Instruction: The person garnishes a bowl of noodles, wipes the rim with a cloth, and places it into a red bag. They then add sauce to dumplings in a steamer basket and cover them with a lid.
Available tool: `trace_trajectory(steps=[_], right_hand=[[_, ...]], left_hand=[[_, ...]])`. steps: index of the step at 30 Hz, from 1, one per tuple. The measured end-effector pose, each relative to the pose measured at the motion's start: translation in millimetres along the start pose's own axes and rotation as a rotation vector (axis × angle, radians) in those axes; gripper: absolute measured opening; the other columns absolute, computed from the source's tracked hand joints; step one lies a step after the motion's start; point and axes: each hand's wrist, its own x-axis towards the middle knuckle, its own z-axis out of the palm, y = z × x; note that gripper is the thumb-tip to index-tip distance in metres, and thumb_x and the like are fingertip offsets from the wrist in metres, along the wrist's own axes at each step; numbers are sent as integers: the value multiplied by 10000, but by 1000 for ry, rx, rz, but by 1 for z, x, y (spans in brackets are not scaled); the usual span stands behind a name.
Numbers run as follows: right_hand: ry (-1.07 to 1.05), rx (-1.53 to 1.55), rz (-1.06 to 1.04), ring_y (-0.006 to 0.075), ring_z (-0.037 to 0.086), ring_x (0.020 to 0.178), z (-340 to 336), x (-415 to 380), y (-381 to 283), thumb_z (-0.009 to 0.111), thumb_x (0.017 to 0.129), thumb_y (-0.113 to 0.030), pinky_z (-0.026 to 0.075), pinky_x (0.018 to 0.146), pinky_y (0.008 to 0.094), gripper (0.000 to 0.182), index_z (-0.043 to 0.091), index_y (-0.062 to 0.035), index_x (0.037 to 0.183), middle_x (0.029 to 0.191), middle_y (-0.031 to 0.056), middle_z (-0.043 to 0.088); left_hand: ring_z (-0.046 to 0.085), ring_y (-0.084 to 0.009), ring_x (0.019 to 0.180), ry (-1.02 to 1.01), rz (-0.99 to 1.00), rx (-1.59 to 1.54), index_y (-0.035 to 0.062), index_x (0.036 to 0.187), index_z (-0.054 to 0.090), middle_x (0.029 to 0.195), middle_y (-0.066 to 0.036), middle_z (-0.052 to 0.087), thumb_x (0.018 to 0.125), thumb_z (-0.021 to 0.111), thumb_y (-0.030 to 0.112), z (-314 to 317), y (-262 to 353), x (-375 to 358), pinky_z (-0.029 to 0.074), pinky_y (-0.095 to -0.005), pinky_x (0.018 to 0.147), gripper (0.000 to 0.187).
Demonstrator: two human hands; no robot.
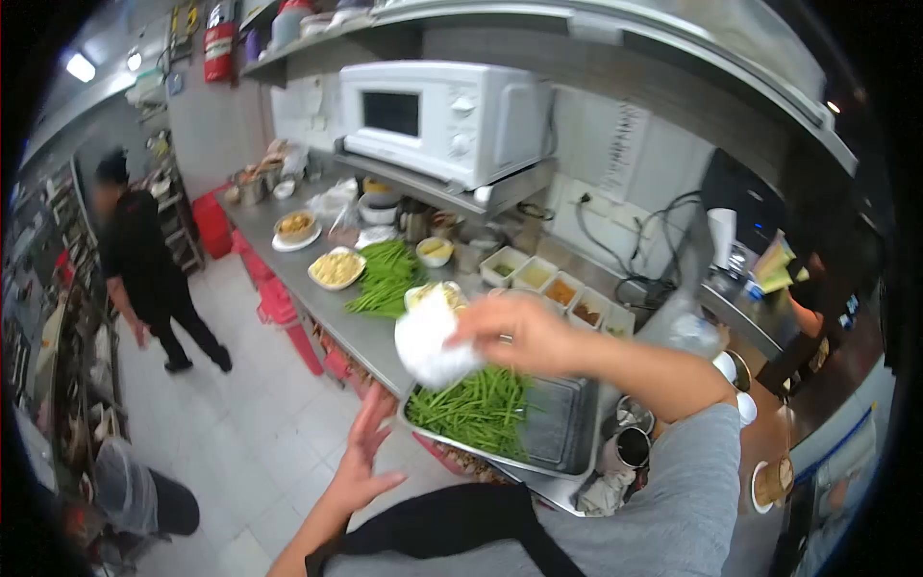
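Note:
My right hand (519, 332) grips a white bowl (433, 351), tilted and smeared by motion; whatever it contains is hard to make out. Below it, cut green beans (471, 409) fill the left part of a metal tray (562, 423). My left hand (361, 452) is off the tray's left side with fingers spread, touching nothing. Just behind the held bowl, another light dish (452, 291) with pale food is partly covered. A heap of long green beans (389, 274) lies on the steel counter (327, 298), beside a bowl of pale yellow pieces (336, 269).
A white microwave (433, 120) sits on a shelf above the counter. Small containers of seasonings (534, 274) line the wall side. A person in dark clothes (144, 250) stands in the aisle at left, near a bin (144, 495). Another person's arm (806, 313) shows at right.

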Motion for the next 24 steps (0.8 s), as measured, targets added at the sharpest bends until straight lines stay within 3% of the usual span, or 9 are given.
trace_trajectory(steps=[2, 3, 5, 8, 10, 12, 14, 16, 24], right_hand=[[-181, 205, 33, 242, 594, 905, 46, 3, -7, 560, 724, 36, 479, 766, 323, 320, 635, -91, 1008, 1001, 88, 585], [-194, 239, 34, 256, 594, 863, 60, 5, -8, 574, 714, 34, 489, 726, 323, 331, 630, -92, 1015, 993, 90, 580], [-252, 125, 50, 263, 589, 822, 72, 14, -3, 590, 701, 30, 496, 696, 320, 332, 630, -89, 1008, 1000, 83, 574], [-154, 134, 57, 250, 591, 778, 76, 25, 14, 608, 687, 24, 500, 658, 318, 322, 633, -85, 989, 925, 76, 584], [-56, 3, 113, 235, 595, 748, 77, 34, 24, 619, 681, 17, 500, 638, 321, 316, 635, -83, 981, 868, 68, 589], [49, -134, 185, 216, 598, 700, 83, 42, 37, 648, 682, -10, 493, 600, 320, 292, 641, -83, 965, 789, 63, 595], [74, -227, 336, 217, 596, 696, 86, 50, 43, 660, 690, -29, 489, 596, 314, 268, 645, -83, 952, 812, 64, 603], [129, -297, 474, 226, 592, 690, 91, 57, 45, 679, 703, -59, 479, 591, 312, 235, 649, -73, 935, 811, 72, 609], [335, -509, 1133, 267, 591, 685, 117, 44, 28, 655, 689, 7, 471, 607, 319, 207, 644, -39, 890, 754, 107, 604]], left_hand=[[271, -250, 1293, 50, 37, -254, 102, 1383, 173, 1404, -108, 226, 702, 690, 3, 5, -8, 31, 279, -405, 1028, 861], [396, -212, 1190, 138, -90, -324, 83, 1313, 292, 1259, -93, 385, 715, 652, -62, 5, -6, 41, 355, -351, 978, 713], [489, -178, 1067, 119, -247, -343, 60, 1215, 400, 1145, -68, 467, 717, 647, -68, -25, -36, 59, 424, -294, 893, 571], [544, -178, 1008, 43, -127, 226, 56, 1151, 456, 1075, -86, 534, 708, 666, -36, -91, -88, 104, 454, -271, 842, 499], [569, -209, 995, 103, -322, 487, 60, 1152, 453, 1051, -123, 566, 679, 691, -3, -148, -114, 144, 466, -310, 827, 533], [583, -192, 842, 86, -258, 813, 51, 1065, 512, 965, -91, 584, 648, 706, -16, -199, -137, 198, 470, -314, 749, 464], [606, -241, 802, 160, 50, 878, 62, 999, 585, 892, -110, 617, 659, 711, 54, -262, -208, 263, 473, -331, 705, 363], [608, -275, 788, 192, 76, 966, 76, 952, 641, 867, -146, 626, 680, 703, 111, -292, -211, 337, 474, -353, 702, 282], [611, -334, 874, 531, -168, 537, 78, 912, 676, 904, -189, 638, 632, 730, 171, -327, -304, 523, 470, -378, 800, 300]])
